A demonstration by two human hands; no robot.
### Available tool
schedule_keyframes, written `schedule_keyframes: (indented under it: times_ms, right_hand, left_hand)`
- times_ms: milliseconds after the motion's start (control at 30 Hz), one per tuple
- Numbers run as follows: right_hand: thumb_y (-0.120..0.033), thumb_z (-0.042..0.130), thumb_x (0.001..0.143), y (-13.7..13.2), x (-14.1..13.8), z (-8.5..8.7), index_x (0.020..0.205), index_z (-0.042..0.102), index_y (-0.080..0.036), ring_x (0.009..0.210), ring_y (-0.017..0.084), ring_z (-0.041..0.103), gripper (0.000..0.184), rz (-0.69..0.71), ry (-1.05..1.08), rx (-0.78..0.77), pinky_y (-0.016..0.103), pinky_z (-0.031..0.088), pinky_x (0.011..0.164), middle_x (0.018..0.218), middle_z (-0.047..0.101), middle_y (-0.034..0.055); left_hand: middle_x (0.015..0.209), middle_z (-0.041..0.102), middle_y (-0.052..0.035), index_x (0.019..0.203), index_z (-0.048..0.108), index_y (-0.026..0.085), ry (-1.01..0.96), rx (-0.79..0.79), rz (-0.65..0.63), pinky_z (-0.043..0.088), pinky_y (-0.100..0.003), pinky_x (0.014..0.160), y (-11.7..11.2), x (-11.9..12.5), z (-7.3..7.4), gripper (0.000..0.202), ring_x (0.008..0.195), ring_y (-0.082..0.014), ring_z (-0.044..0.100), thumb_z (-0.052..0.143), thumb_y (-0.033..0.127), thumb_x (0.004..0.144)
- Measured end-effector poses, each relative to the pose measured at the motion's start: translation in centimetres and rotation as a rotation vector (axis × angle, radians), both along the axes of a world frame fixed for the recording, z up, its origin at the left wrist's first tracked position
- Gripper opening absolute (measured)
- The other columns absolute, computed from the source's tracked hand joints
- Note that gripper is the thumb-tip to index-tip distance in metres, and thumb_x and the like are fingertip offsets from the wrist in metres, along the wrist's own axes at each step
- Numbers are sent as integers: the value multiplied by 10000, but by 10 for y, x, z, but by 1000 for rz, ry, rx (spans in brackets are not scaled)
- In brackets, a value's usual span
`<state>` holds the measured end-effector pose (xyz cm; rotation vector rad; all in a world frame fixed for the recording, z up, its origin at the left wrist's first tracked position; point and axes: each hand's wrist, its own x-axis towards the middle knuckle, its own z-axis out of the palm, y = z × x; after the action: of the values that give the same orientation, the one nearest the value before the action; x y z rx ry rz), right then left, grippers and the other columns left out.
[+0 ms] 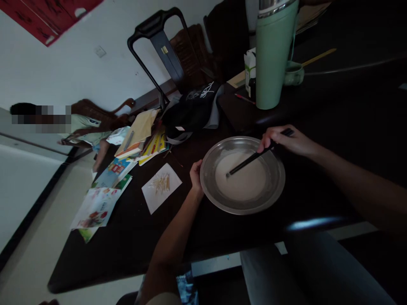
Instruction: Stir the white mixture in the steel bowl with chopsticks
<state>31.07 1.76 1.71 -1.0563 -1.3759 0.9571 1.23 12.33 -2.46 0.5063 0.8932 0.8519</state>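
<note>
On the dark worktop (333, 127) sits a round, shallow metal dish (276, 186) holding pale, creamy batter (244, 180). The right hand (282, 140) has its fingers (265, 142) clamped around dark chopsticks (251, 160), whose tips dip into the batter. The left hand (196, 173) grips the dish's near rim, fingers closed on it. A tall mint-green thermos flask (272, 55) stands beyond; writing on the scattered colourful booklets (98, 205) is unreadable.

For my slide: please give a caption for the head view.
Right hand holds chopsticks in batter; left hand grips bowl.
</note>
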Motion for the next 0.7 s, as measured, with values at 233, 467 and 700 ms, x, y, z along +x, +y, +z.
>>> schedule_keyframes:
  times_ms: [233, 467, 700]
  right_hand:
    - [-641, 591, 937, -4, 30, 9, 588, 683, -253, 574, 212, 601, 530, -224, 56, 224, 408, 437, 675, 557, 699, 50]
    - [-633, 625, 923, -5, 11, 8, 685, 733, -226, 715, 202, 688, 484, 86, -72, 90, 364, 504, 723, 748, 789, 53]
    - [-607, 615, 939, -10, 28, 12, 630, 730, -245, 680, 230, 659, 490, -156, -24, 160, 419, 476, 730, 674, 756, 70]
  left_hand:
    - [629, 726, -19, 633, 685, 194, 16, -86, -10, 570, -359, 764, -2, 1, 8, 169, 775, -265, 758, 747, 341, 690]
    - [606, 711, -19, 649, 699, 200, -25, -83, -12, 577, -373, 800, -3, 0, 5, 152, 807, -278, 764, 746, 336, 696]
    - [589, 701, -38, 636, 698, 193, -20, -104, -13, 588, -404, 817, -6, 2, 8, 152, 840, -309, 766, 730, 327, 700]
